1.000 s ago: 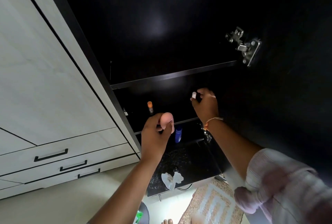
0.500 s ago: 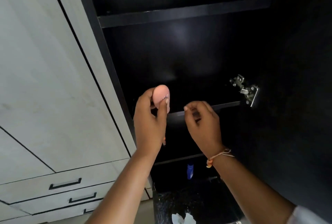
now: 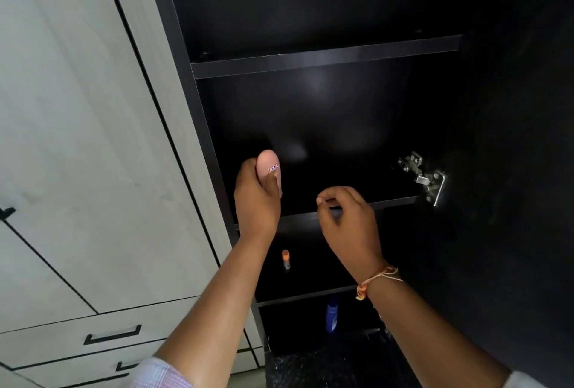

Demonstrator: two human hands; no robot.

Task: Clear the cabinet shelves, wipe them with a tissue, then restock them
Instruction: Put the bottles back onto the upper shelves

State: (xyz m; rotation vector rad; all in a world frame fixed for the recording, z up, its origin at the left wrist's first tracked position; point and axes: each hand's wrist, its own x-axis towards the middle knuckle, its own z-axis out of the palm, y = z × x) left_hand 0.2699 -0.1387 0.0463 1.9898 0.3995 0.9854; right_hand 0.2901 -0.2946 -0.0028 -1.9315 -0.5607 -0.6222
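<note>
Now left hand (image 3: 256, 201) grips pink bottle (image 3: 268, 170) (top protruding above fingers).

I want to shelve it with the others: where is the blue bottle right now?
In the head view, the blue bottle stands low in the black cabinet, under the lowest visible shelf, between the two forearms and below the small orange-capped tube.

Pink rounded bottle (image 3: 269, 170) upright at black cabinet's middle shelf (image 3: 388, 202); orange-capped tube (image 3: 285, 259), blue bottle (image 3: 331, 316) lower.
</note>
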